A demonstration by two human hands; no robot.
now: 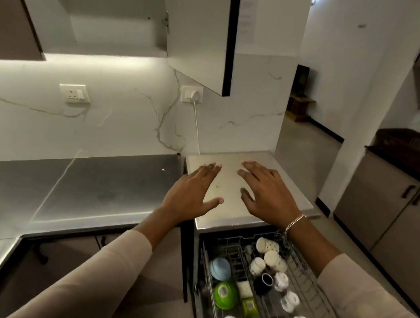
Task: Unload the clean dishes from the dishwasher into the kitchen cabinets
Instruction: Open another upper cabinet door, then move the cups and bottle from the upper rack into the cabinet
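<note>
The dishwasher's wire rack (318,301) is pulled out at the lower right. It holds several cups and bowls turned upside down: a blue bowl (220,268), a green bowl (225,294), white cups (271,259) and a dark cup (264,282). My left hand (191,191) and my right hand (268,190) hover, fingers spread and empty, above the pale top (223,214) of the dishwasher. An upper cabinet (110,12) stands open above the counter, its shelf bare, its door (202,24) swung out overhead.
A steel counter (66,188) runs to the left, below a marble wall with two sockets (74,93) and a white cable (197,127). On the right are lower cabinets (383,216) carrying a dark basket (405,149). A doorway (311,134) opens behind.
</note>
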